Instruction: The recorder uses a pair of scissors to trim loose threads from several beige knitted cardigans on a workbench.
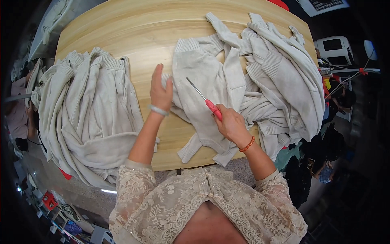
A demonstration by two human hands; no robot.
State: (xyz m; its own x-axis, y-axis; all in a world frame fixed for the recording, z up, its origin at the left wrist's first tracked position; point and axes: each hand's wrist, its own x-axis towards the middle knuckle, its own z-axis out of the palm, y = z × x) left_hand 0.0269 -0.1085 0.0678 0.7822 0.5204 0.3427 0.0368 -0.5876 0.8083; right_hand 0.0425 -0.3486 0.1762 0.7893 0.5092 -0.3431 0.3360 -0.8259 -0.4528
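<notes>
My right hand (232, 125) is closed round the pink handle of a slim tool (212, 109) with a thin metal shaft. The shaft points up and to the left, over a light grey knitted sweater (199, 69) spread on the table. The exact kind of tool cannot be made out. My left hand (161, 90) has its fingers stretched out and holds nothing visible. It is at the left edge of that sweater, beside a ribbed cuff; whether it touches the cloth I cannot tell.
A heap of similar knitted garments (280, 77) covers the right side of the wooden table (122, 24). Another pile of grey knitwear (91, 105) lies at the left and hangs over the near edge. Beyond the right edge stand a white machine (334, 49) and cables; people are at both sides.
</notes>
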